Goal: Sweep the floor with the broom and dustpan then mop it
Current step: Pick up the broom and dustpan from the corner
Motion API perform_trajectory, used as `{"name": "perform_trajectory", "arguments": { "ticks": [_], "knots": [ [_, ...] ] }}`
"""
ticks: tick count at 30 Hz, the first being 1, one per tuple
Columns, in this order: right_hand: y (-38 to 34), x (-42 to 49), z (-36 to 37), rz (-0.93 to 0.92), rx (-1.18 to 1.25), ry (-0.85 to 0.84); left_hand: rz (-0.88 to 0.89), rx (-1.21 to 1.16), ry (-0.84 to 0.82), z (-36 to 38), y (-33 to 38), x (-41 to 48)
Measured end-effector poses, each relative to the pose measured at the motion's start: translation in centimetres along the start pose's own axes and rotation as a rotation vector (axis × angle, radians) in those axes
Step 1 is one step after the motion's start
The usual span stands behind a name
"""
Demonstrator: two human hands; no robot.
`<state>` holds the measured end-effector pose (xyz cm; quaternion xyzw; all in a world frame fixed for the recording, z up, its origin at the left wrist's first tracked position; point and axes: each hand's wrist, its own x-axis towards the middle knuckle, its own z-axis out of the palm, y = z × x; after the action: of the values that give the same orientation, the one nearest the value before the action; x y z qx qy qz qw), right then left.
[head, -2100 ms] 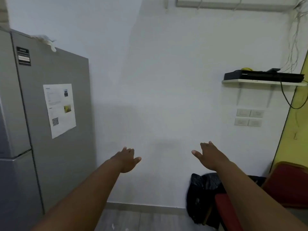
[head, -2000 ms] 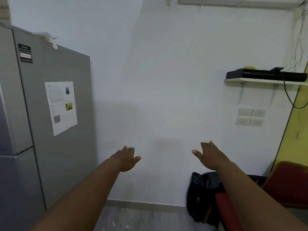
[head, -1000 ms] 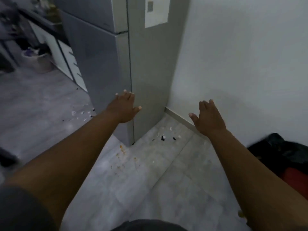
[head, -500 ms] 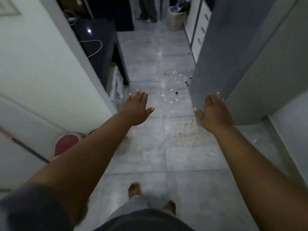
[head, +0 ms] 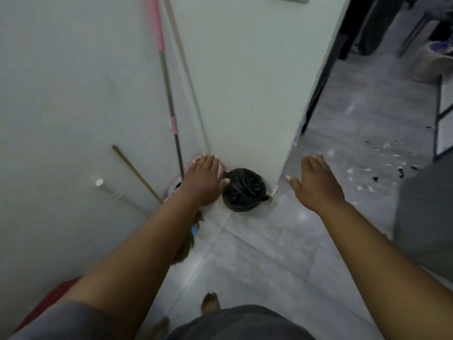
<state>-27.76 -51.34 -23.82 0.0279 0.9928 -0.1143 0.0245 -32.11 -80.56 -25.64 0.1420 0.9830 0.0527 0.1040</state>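
Hands free: your left hand [head: 202, 181] and right hand [head: 316, 182] hover flat-fingered, holding nothing, near the mop handle [head: 169, 94].

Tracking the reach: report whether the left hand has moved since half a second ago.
Yes: the left hand, earlier well right of the pink bucket, now overlaps it.

pink-banded pole [head: 159, 33], blk bag [head: 244, 190]
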Motion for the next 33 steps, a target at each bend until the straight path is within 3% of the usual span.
{"name": "perform_trajectory", "arguments": {
  "ticks": [10, 22, 30, 33],
  "knots": [
    [-22.0, 5.3, 5.3, -0.351, -0.011, -0.097, -0.378, -0.109, 0.063, 2.6, -20.0, -9.5],
    [-37.8, 13.5, 13.5, -0.772, -0.051, -0.285, -0.793, -0.312, 0.196, 6.2, -29.2, -13.3],
    [-44.1, 19.9, 19.0, -0.869, -0.015, -0.544, -1.030, -0.451, 0.163, 8.5, -33.0, -10.4],
    [-46.8, 22.9, 22.4, -0.779, 0.013, -0.665, -1.115, -0.543, 0.109, 10.8, -35.8, -8.2]
  ]
}}
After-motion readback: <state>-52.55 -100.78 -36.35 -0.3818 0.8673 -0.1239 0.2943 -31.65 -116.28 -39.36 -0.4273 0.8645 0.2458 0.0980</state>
